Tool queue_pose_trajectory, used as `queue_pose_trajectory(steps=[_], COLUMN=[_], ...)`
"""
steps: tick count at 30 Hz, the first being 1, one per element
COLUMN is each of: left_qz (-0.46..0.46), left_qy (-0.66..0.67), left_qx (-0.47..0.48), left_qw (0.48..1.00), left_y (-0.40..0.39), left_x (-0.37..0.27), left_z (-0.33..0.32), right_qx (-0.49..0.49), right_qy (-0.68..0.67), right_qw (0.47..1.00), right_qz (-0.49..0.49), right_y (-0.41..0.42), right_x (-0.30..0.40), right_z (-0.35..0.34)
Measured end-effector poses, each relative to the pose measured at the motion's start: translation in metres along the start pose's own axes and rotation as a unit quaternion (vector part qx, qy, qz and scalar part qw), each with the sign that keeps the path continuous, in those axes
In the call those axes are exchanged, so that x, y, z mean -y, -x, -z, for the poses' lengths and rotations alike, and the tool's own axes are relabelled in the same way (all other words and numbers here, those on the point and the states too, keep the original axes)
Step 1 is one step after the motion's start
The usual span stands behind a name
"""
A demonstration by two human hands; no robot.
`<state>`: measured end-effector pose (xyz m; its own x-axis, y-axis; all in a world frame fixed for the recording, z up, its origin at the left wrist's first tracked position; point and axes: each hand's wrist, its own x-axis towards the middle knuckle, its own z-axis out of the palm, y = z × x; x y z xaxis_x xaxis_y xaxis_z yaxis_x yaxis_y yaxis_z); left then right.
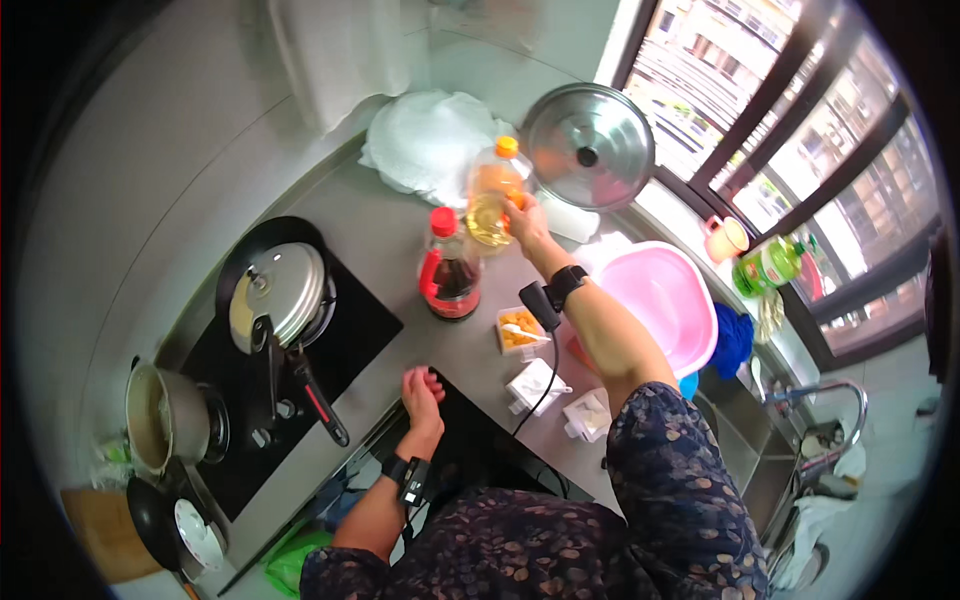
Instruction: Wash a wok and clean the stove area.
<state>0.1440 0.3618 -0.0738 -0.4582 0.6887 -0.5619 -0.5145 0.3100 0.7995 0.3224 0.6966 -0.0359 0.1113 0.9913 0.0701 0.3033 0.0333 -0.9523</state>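
My right hand (526,217) is closed round the orange handle of a cooking oil bottle (489,217), which has an orange cap. Just to the left stands a bottle of dark sauce (453,281) with a red cap and red handle. My left hand (423,397) is held near the counter's front edge with its fingers curled, and nothing shows in it. Between my arms lie an orange-filled seasoning box (517,330) with a white spoon and two white seasoning boxes (535,384), (589,415).
Left is a cooktop (360,307) with a pressure cooker (281,289) and a pot (166,416). A large metal lid (589,146) leans behind the oil. To the right are a pink basin (660,300), a sink (750,457) and a windowsill with a green bottle (765,268).
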Motion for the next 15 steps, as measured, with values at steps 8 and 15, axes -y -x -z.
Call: queue_pose_trajectory(steps=[8,15], left_qz=[0.407,0.431], left_qy=[0.198,0.136], left_qx=[0.128,0.152], left_qw=[0.882,0.879], left_y=[-0.029,-0.038], left_x=[0.094,0.098], left_z=[0.043,0.03], right_qx=[-0.042,-0.098], right_qy=[-0.077,-0.147], right_qw=[0.974,0.969], right_qz=[0.209,0.176], right_y=[0.14,0.34], right_x=[0.146,0.218], right_z=[0.076,0.197])
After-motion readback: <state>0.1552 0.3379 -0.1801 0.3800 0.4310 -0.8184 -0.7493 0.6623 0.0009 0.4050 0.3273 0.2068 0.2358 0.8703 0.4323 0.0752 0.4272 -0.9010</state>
